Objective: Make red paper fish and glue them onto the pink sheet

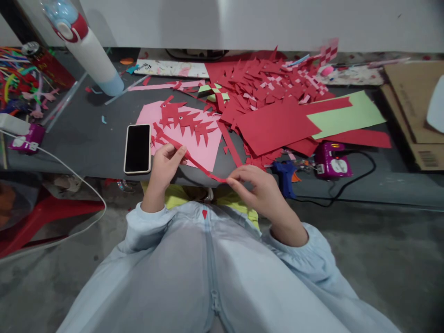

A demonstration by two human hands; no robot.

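A long, narrow red paper strip [201,167] stretches between my two hands over the table's front edge. My left hand [168,162] pinches it toward its left end, thumb on top, just right of the phone [138,149]. At the other end, my right hand [251,182] grips the tip between thumb and fingers. Beyond the left hand lies a pink paper sheet [208,155], bearing red spiky paper cutouts [183,119] with small eye-like dots. Small red paper bits touch the strip's left end; whether they are joined to it I cannot tell.
Behind are a heap of red paper scraps [249,83], red sheets [277,125] and a green sheet [347,115]. A blue glue gun [285,178] with a cord lies right of my right hand. A bottle [92,55] and a can [50,67] stand left; cardboard [416,101] lies right.
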